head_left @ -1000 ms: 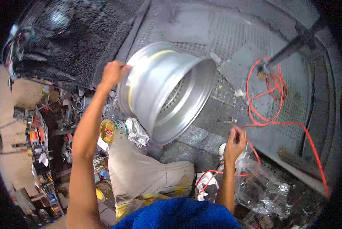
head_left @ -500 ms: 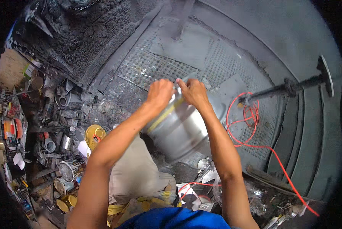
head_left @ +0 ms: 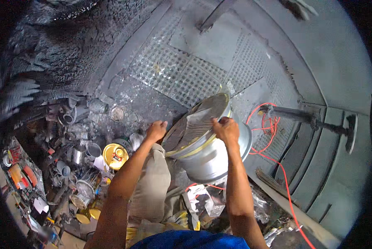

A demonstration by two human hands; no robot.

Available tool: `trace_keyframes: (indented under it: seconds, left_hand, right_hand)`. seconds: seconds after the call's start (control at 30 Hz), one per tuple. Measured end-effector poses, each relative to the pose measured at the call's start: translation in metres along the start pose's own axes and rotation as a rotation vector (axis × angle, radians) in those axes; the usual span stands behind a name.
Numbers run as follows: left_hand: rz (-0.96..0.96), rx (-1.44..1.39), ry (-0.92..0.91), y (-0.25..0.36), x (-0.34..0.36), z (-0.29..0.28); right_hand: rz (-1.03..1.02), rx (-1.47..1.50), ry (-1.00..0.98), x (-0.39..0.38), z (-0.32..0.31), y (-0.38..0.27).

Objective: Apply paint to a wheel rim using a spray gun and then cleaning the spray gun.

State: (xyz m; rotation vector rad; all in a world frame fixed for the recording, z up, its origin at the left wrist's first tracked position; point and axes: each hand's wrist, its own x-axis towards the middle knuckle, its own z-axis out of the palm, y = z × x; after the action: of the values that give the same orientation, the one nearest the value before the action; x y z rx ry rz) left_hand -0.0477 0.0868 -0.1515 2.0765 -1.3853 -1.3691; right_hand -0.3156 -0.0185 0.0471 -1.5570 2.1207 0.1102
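Note:
A silver wheel rim point(head_left: 202, 164) stands tilted in front of my legs, its open face turned up and to the far left. Dark grey paper point(head_left: 186, 128) covers that face, with a lighter ribbed piece lying across it. Yellow masking tape point(head_left: 194, 148) runs along the edge. My right hand point(head_left: 227, 130) is closed on the rim's near right edge, by the tape. At the rim's left end, my left hand point(head_left: 156, 130) is curled closed beside the paper. Whether anything is in its fingers is hidden.
On the left lie several dirty cans and cups, with a yellow lid point(head_left: 115, 157) nearest. A red hose point(head_left: 283, 168) coils right of the rim. A dark metal stand point(head_left: 306, 118) juts in from the right. Perforated floor panels point(head_left: 165, 68) lie beyond.
My hands, close together at the rim's top before, have parted: the left moved left and down, the right slightly right and down. The rim has tilted, so its paper-covered face now shows.

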Motion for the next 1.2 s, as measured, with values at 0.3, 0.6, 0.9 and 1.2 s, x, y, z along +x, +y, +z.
trace_keyframes:
  seconds: [0.3,0.6,0.9,1.2]
  left_hand:
    - [-1.120,-0.538,-0.577,-0.169,-0.009,0.122]
    - [-1.010,-0.735,-0.499,-0.208,-0.001,0.172]
    - [-0.906,-0.421,-0.352,-0.169,-0.028,0.134]
    - [-0.542,-0.552,0.284,0.057,-0.144,-0.030]
  right_hand:
    - [0.003,-0.252,-0.437,0.197,0.023,0.068]
    - [-0.352,-0.366,-0.375,0.188,0.037,0.067]
    - [-0.147,0.068,-0.023,0.028,-0.051,0.104]
    - [0.257,0.512,0.123,-0.161,-0.175,0.177]
